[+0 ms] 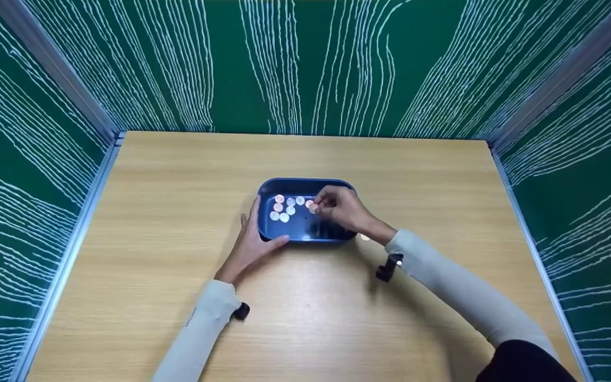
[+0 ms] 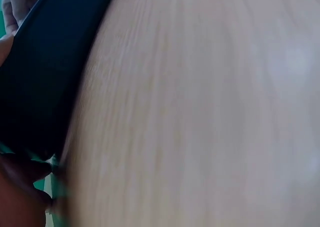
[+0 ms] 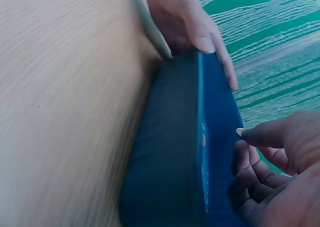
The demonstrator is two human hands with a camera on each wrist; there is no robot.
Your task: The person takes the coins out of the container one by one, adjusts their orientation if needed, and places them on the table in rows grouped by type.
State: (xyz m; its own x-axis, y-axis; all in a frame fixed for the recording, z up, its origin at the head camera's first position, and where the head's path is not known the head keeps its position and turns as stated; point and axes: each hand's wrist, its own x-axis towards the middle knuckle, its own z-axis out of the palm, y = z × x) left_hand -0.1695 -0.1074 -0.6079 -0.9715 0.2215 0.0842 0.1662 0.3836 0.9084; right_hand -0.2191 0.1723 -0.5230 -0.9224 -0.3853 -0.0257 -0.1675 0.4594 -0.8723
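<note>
A dark blue rectangular tray (image 1: 305,233) with rounded corners lies on the table, and several silver and copper-coloured coins (image 1: 284,217) lie in its left and middle part. My left hand (image 1: 252,244) grips the tray's left end, its thumb along the near rim and the fingers on the left side. Over the right half of the tray, my right hand (image 1: 343,209) has thumb and fingertips drawn together at a copper-coloured coin (image 1: 313,208), which it seems to pinch. In the right wrist view the fingers (image 3: 241,154) are bent above the tray wall (image 3: 170,152); the coin's grip is unclear there.
One more coin (image 1: 365,237) lies on the wooden table (image 1: 305,313) beside the tray's near right corner, partly under the right wrist. Green panels with white wavy lines (image 1: 311,69) stand at the back and both sides. Both wrists carry small black cameras (image 1: 241,311).
</note>
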